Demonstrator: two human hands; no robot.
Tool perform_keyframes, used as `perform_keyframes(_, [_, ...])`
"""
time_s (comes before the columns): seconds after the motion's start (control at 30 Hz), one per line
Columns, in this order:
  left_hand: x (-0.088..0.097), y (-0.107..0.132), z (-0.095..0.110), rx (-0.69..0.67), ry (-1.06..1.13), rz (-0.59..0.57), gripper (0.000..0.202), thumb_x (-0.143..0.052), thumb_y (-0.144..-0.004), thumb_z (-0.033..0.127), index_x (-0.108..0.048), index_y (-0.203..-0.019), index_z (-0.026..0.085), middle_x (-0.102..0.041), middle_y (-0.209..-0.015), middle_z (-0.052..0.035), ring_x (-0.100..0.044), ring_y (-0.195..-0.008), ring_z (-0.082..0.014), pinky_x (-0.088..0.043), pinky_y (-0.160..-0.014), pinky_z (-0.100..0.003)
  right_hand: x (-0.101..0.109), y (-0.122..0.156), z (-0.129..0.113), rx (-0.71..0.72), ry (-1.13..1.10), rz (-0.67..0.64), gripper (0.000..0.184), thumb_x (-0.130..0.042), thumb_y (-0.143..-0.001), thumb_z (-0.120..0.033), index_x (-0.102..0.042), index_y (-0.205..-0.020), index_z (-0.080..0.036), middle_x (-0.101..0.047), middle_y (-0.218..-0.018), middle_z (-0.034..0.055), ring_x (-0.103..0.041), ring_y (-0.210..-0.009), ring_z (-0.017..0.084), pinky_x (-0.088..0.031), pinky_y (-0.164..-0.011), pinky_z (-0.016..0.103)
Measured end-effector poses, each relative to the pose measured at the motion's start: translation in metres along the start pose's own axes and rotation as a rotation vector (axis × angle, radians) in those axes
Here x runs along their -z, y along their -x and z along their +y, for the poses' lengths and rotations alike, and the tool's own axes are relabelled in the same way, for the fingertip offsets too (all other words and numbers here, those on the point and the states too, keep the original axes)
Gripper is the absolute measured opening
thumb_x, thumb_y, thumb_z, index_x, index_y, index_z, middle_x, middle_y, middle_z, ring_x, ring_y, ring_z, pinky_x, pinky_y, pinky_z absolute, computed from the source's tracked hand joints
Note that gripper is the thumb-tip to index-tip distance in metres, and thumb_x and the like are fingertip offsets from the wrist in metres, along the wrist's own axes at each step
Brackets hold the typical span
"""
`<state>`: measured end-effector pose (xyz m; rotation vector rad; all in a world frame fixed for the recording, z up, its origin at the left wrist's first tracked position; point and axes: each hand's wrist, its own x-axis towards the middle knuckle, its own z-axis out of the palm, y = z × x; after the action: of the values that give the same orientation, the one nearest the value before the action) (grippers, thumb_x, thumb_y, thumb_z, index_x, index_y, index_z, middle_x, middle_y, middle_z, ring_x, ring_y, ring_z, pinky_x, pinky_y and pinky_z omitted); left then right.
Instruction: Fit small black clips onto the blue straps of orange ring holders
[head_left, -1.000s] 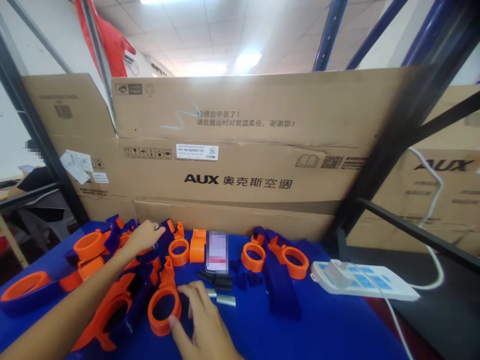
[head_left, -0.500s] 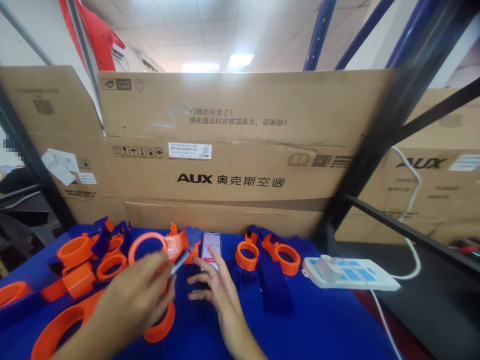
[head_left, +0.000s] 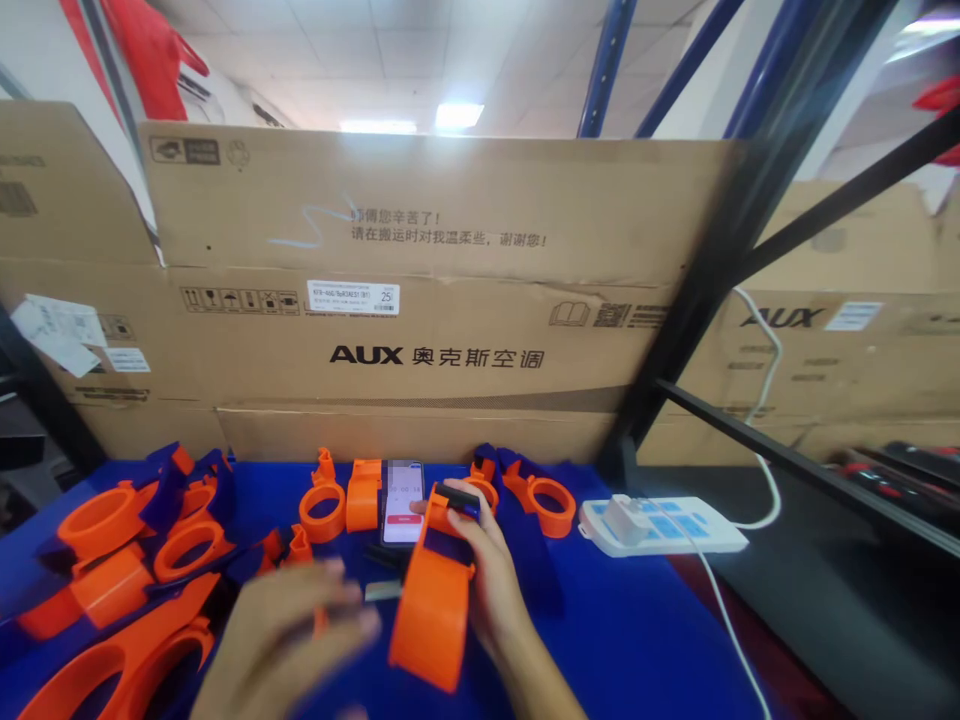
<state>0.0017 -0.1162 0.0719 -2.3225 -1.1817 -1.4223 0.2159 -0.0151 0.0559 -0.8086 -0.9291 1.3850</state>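
Observation:
My right hand (head_left: 491,560) is closed round an orange tape dispenser (head_left: 435,610), which hangs tilted in front of the phone, its dark roller end up. My left hand (head_left: 289,630) is blurred by motion, with its fingers stretched out and apart, to the left of that dispenser. A small bit of orange shows between those fingers. Close to the held dispenser lies a short pale strip (head_left: 383,590), too blurred to name. A phone (head_left: 403,505) with a timer on its screen lies just behind. More orange tape dispensers (head_left: 322,513) stand on the blue cloth (head_left: 600,630).
Several orange and dark blue dispensers (head_left: 112,590) are heaped at the left. Others (head_left: 551,507) stand right of the phone. A white power strip (head_left: 667,540) with a plug and cable lies at the right. A cardboard panel (head_left: 435,400) and a black frame post (head_left: 679,310) bound the back.
The dispenser, earlier raised at my left hand, is now in my right hand, which has closed on it. My left hand has come away, downward. The view has shifted right.

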Motion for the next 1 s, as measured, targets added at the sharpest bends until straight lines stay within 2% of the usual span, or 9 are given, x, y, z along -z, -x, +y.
perform_keyframes(0.07, [-0.019, -0.014, -0.011, 0.457, 0.332, 0.09, 0.042, -0.064, -0.094, 0.037, -0.066, -0.136, 0.038, -0.076, -0.121, -0.0097, -0.068, -0.118, -0.0354, -0.061, -0.09, -0.053, 0.003, 0.0, -0.008, 0.013, 0.047, -0.068, 0.047, -0.07, -0.086, -0.055, -0.061, -0.122, -0.027, -0.073, -0.115, 0.0073, -0.071, -0.102, 0.031, -0.058, -0.083, 0.042])
perform_keyframes(0.13, [-0.048, -0.033, -0.012, 0.811, 0.714, 0.007, 0.039, -0.066, -0.092, 0.047, -0.07, -0.13, 0.036, -0.077, -0.121, -0.0094, -0.069, -0.117, -0.0347, -0.06, -0.092, -0.051, 0.004, 0.002, -0.012, 0.045, 0.153, -0.148, 0.039, -0.062, -0.093, -0.055, -0.061, -0.121, -0.027, -0.071, -0.116, 0.0068, -0.07, -0.107, 0.03, -0.056, -0.091, 0.042])
perform_keyframes(0.17, [-0.062, -0.041, -0.009, 0.943, 0.92, -0.092, 0.04, -0.065, -0.093, 0.05, -0.07, -0.13, 0.034, -0.075, -0.126, -0.0099, -0.067, -0.122, -0.0345, -0.058, -0.096, -0.05, 0.004, 0.003, -0.013, 0.07, 0.233, -0.188, 0.037, -0.058, -0.096, -0.053, -0.061, -0.123, -0.027, -0.069, -0.12, 0.0067, -0.067, -0.113, 0.029, -0.054, -0.097, 0.042])
perform_keyframes(0.23, [-0.083, -0.052, 0.0, 1.065, 1.159, -0.127, 0.041, -0.07, -0.09, 0.052, -0.073, -0.125, 0.03, -0.074, -0.129, -0.0091, -0.063, -0.128, -0.033, -0.051, -0.106, -0.048, 0.005, 0.005, -0.011, 0.139, 0.442, -0.245, 0.037, -0.053, -0.101, -0.046, -0.058, -0.132, -0.026, -0.064, -0.131, 0.0068, -0.06, -0.126, 0.026, -0.046, -0.11, 0.042])
perform_keyframes(0.37, [-0.097, -0.051, 0.0, 1.092, 1.258, -0.06, 0.039, -0.08, -0.083, 0.042, -0.077, -0.118, 0.026, -0.075, -0.129, -0.0063, -0.062, -0.13, -0.0305, -0.04, -0.116, -0.044, 0.006, 0.005, 0.001, 0.286, 0.829, -0.221, 0.05, -0.051, -0.1, -0.027, -0.047, -0.149, -0.025, -0.056, -0.137, 0.008, -0.051, -0.135, 0.023, -0.037, -0.118, 0.041])
perform_keyframes(0.57, [-0.105, -0.035, -0.036, 1.093, 1.325, -0.027, 0.037, -0.085, -0.077, 0.034, -0.079, -0.113, 0.024, -0.077, -0.125, -0.0072, -0.065, -0.125, -0.0314, -0.044, -0.112, -0.041, 0.003, 0.001, 0.016, 0.46, 0.939, -0.073, 0.041, -0.06, -0.089, -0.017, -0.066, -0.13, -0.02, -0.073, -0.11, 0.0089, -0.068, -0.101, 0.024, -0.056, -0.093, 0.037])
perform_keyframes(0.67, [-0.111, -0.031, -0.045, 1.149, 1.338, 0.018, 0.043, -0.09, -0.071, 0.033, -0.08, -0.111, 0.022, -0.078, -0.121, -0.0081, -0.066, -0.122, -0.0319, -0.048, -0.107, -0.039, 0.0, 0.003, 0.017, 0.46, 0.918, -0.043, 0.037, -0.064, -0.09, -0.021, -0.068, -0.126, -0.02, -0.075, -0.101, 0.0077, -0.07, -0.085, 0.022, -0.058, -0.079, 0.032])
perform_keyframes(0.83, [-0.108, -0.03, -0.045, 1.331, 1.311, 0.215, 0.042, -0.093, -0.068, 0.039, -0.081, -0.103, 0.021, -0.081, -0.103, -0.0054, -0.073, -0.109, -0.0263, -0.054, -0.096, -0.031, -0.003, 0.005, 0.013, 0.372, 0.803, -0.112, 0.023, -0.064, -0.096, -0.032, -0.071, -0.114, -0.02, -0.074, -0.087, 0.004, -0.066, -0.068, 0.016, -0.053, -0.064, 0.026])
perform_keyframes(1.0, [-0.103, -0.03, -0.036, 1.325, 1.37, 0.219, 0.044, -0.092, -0.071, 0.039, -0.079, -0.108, 0.02, -0.08, -0.104, -0.0057, -0.074, -0.102, -0.0271, -0.058, -0.089, -0.034, -0.003, 0.003, 0.015, 0.308, 0.804, -0.133, 0.017, -0.061, -0.099, -0.034, -0.068, -0.097, -0.019, -0.064, -0.073, 0.0003, -0.056, -0.059, 0.013, -0.044, -0.054, 0.021])
